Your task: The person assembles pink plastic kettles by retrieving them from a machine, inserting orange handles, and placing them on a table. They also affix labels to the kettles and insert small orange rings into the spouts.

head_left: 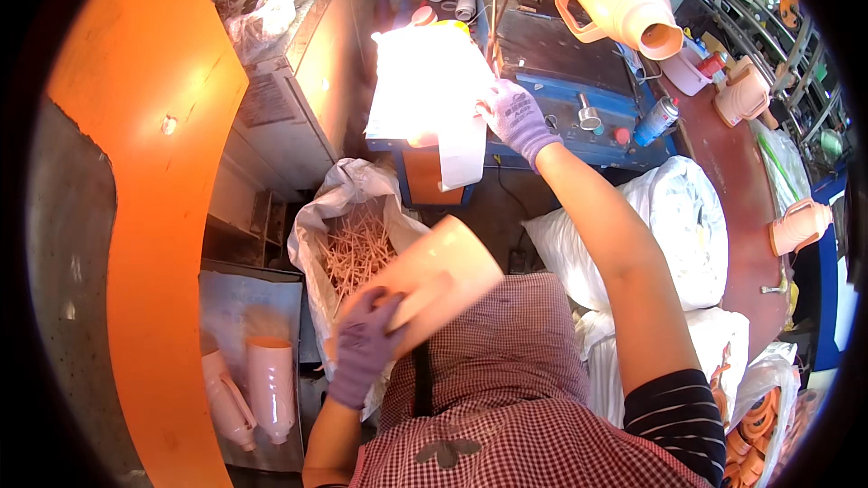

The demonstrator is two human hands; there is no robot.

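Peach shell in the left hand, paper under the right.

Nearest, over the checked apron (506, 398), the gloved left hand (366, 348) is wrapped around the narrow end of a peach plastic shell (434, 280), its wide open mouth tilted up and away. It looks light, hollow and stiff, with smooth walls that could slip, so the narrow end seems the sounder place to hold it. The gloved right hand (515, 117) reaches out to the near edge of the blue machine (579, 99), fingers spread against a glaring white sheet (429, 90). A bag of thin sticks (357, 248) sits open below.
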